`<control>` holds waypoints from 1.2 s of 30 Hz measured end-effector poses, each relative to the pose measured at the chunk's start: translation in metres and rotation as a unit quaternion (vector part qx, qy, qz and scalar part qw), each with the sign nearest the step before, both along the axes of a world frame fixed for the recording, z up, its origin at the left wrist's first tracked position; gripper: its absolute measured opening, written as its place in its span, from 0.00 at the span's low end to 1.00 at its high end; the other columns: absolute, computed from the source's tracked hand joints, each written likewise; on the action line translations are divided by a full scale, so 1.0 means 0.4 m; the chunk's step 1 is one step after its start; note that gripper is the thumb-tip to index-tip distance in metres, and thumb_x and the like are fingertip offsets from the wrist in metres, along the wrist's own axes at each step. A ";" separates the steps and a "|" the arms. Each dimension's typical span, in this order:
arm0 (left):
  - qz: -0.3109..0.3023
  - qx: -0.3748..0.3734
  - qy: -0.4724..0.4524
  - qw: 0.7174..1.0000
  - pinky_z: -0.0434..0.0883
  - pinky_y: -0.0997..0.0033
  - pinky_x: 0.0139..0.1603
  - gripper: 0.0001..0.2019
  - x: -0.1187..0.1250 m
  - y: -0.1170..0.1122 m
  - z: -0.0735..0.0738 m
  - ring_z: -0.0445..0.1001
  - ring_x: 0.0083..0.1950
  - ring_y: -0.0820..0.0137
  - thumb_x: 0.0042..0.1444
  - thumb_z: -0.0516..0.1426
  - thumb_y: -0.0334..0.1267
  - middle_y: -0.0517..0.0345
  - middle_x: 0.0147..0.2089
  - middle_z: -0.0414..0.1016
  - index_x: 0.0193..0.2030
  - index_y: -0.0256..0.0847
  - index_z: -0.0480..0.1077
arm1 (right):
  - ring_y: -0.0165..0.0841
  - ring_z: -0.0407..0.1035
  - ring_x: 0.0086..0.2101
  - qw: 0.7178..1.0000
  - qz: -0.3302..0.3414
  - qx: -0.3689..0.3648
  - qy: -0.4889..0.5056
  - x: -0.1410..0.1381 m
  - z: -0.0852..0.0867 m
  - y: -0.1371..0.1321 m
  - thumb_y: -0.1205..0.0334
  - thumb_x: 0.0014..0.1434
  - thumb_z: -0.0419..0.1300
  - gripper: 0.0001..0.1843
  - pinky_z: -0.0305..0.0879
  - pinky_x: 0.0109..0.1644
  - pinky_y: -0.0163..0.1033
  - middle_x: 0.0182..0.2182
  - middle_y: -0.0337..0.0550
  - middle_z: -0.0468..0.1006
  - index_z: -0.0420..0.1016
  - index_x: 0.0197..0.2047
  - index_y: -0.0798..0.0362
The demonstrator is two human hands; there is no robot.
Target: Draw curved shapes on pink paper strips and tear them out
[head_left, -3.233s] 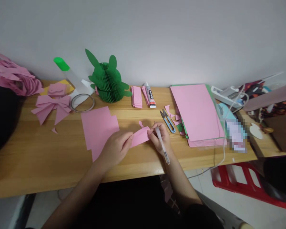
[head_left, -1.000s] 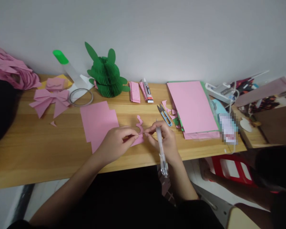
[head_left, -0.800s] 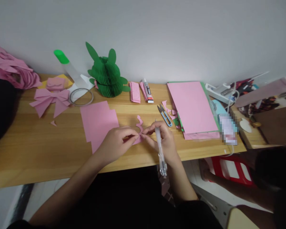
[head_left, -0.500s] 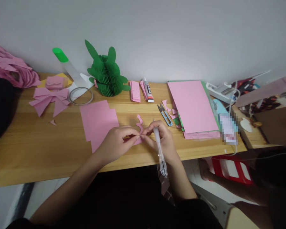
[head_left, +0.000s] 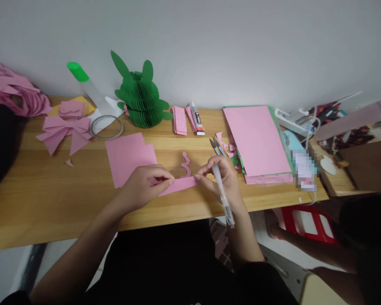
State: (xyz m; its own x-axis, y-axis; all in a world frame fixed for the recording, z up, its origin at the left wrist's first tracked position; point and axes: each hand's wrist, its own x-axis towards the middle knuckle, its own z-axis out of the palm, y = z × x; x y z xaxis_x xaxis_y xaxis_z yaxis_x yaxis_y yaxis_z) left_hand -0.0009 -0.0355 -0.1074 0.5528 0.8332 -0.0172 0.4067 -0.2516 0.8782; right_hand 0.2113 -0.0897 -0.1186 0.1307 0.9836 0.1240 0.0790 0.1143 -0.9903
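Between my two hands is a pink paper strip (head_left: 184,183), pinched near both ends. My left hand (head_left: 146,184) grips its left part with thumb and fingers. At the strip's right end, my right hand (head_left: 220,180) pinches the paper while a clear pen (head_left: 224,197) lies across the same hand, its end pointing toward me. Just beyond the strip a wavy pink paper cutout (head_left: 186,163) lies on the wooden table (head_left: 66,199). Partly under my left hand are pink paper sheets (head_left: 130,154). Small blue-handled snips (head_left: 218,147) lie behind my right hand, their handles mostly hidden.
A green paper honeycomb figure (head_left: 142,99), a glue tube (head_left: 197,120) and folded pink papers (head_left: 179,120) stand along the wall. At left are a tape roll (head_left: 106,128) and a pink paper bow (head_left: 66,129); a paper stack (head_left: 260,142) lies right. Another person's leg shows lower right.
My hands have moved apart, the left leftward and the right rightward, so more of the pink strip shows between them. The pen has moved right with my right hand.
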 end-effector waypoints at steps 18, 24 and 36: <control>-0.041 0.223 0.038 0.973 0.70 0.58 0.58 0.14 -0.005 -0.006 -0.027 0.74 0.56 0.59 0.62 0.57 0.41 0.50 0.54 0.78 0.53 0.43 0.74 | 0.26 0.70 0.23 0.997 -0.007 -0.052 0.053 -0.006 0.001 0.025 0.56 0.46 0.74 0.24 0.70 0.30 0.34 0.24 0.30 0.77 0.61 0.34 0.47; -0.031 0.325 0.095 0.940 0.72 0.53 0.51 0.18 0.016 -0.023 -0.060 0.77 0.50 0.54 0.59 0.59 0.31 0.45 0.51 0.79 0.57 0.38 0.71 | 0.26 0.71 0.22 0.990 -0.049 -0.069 0.111 -0.050 -0.014 0.046 0.60 0.44 0.72 0.23 0.69 0.29 0.32 0.23 0.29 0.77 0.61 0.35 0.47; 0.095 -0.083 -0.086 0.988 0.77 0.63 0.38 0.24 0.009 -0.003 -0.057 0.80 0.43 0.60 0.49 0.67 0.49 0.51 0.46 0.81 0.50 0.41 0.73 | 0.31 0.74 0.24 0.996 0.038 -0.044 0.066 -0.068 -0.016 0.057 0.44 0.54 0.67 0.23 0.74 0.30 0.38 0.25 0.32 0.77 0.61 0.40 0.46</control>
